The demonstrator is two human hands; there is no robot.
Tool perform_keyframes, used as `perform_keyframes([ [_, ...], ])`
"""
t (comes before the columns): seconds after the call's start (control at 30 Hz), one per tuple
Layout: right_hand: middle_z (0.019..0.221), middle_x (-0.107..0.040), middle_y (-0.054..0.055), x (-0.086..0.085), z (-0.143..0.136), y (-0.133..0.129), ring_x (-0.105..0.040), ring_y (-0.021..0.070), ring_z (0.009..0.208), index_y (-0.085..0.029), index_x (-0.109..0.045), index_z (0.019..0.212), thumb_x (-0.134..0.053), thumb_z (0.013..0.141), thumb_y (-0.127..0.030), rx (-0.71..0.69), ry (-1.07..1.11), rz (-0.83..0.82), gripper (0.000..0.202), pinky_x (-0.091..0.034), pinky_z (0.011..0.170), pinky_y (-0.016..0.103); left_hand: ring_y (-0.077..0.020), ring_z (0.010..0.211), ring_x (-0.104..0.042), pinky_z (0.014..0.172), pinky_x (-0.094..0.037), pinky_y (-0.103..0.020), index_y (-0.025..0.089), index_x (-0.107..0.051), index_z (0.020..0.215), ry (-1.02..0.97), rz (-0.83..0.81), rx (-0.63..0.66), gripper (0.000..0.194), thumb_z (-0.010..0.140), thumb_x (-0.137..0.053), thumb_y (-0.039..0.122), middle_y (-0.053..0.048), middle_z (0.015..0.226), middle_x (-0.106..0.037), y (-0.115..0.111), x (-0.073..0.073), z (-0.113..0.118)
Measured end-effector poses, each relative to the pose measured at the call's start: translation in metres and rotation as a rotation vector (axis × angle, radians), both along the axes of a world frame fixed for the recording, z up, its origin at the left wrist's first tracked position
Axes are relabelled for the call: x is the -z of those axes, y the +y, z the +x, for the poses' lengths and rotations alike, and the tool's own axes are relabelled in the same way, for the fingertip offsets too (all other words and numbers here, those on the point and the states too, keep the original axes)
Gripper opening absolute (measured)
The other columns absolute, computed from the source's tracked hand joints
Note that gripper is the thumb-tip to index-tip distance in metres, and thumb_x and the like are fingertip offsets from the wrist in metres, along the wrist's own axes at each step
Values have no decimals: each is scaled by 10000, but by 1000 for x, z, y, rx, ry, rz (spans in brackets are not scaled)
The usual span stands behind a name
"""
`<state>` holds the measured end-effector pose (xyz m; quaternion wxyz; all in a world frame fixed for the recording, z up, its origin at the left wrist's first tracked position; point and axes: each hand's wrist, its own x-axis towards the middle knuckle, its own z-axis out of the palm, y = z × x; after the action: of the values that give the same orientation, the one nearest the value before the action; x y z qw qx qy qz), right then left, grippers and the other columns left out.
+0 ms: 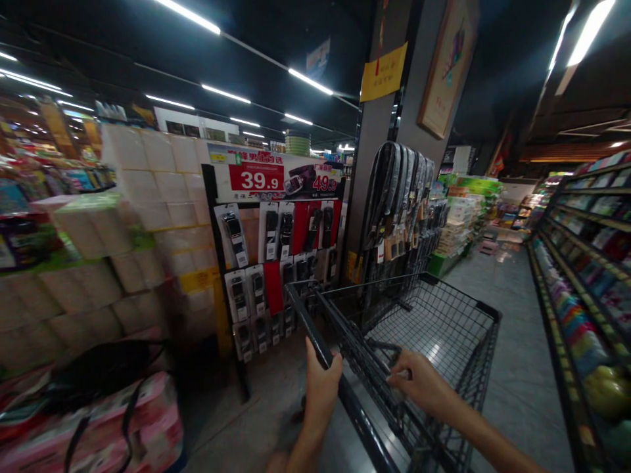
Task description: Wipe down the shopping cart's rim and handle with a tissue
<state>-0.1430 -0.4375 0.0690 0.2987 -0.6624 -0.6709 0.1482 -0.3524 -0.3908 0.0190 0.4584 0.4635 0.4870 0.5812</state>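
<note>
My left hand (pixel 323 380) is wrapped around the dark push handle (pixel 363 424) of a shopping cart, thumb on top. The cart's black wire basket (pixel 480 358) stretches ahead to the right, and no goods show inside it. Above the folded wire frame (pixel 367 355) behind the handle is my right hand (pixel 419 382), its fingers closed in a pinch. Something small and pale shows at those fingertips, too small to name. Whether the right hand touches the wire cannot be told.
A rack of packaged belts (pixel 236 230) stands ahead, beside a pillar (pixel 374 125) with hanging dark cases (pixel 394 184). Stacked tissue packs (pixel 73 289) and a black bag (pixel 98 371) on pink packs are left. Shelves (pixel 582 263) line the right of the aisle floor (pixel 517 295).
</note>
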Motion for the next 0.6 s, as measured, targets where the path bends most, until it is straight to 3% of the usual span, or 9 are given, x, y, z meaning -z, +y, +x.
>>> perform_keyframes([
  [0.13, 656, -634, 16, -28, -4, 2, -575, 167, 649, -185, -714, 632, -614, 670, -257, -18, -23, 17, 129, -419, 606, 264, -155, 747, -638, 754, -524, -297, 156, -169, 1482, -57, -10, 19, 881, 755, -617, 377, -1, 821, -636, 0, 0, 4],
  [0.27, 843, -681, 39, -50, -34, 39, -608, 170, 783, -179, -750, 868, -570, 808, -323, -34, -46, 87, 238, -451, 711, 267, -189, 990, -633, 927, -488, -327, 154, -228, 1461, -73, 7, -6, 831, 751, -608, 360, -83, 1112, -636, 1, 3, 6],
  [0.43, 870, -676, 39, -51, -67, 87, -629, 168, 844, -114, -712, 828, -663, 797, -218, -48, -126, 16, 119, -480, 775, 281, -224, 1331, -437, 1084, -381, -329, 167, -245, 1456, -77, 32, 0, 794, 771, -596, 361, -121, 1438, -452, 2, 5, 4],
  [0.6, 852, -660, -7, -52, -77, 111, -641, 157, 775, -118, -652, 847, -644, 867, -359, -72, -253, -179, 241, -538, 708, 310, -229, 1375, -381, 1122, -344, -358, 196, -251, 1459, -93, 47, 17, 761, 794, -590, 341, -94, 1473, -427, 1, 4, 3],
])
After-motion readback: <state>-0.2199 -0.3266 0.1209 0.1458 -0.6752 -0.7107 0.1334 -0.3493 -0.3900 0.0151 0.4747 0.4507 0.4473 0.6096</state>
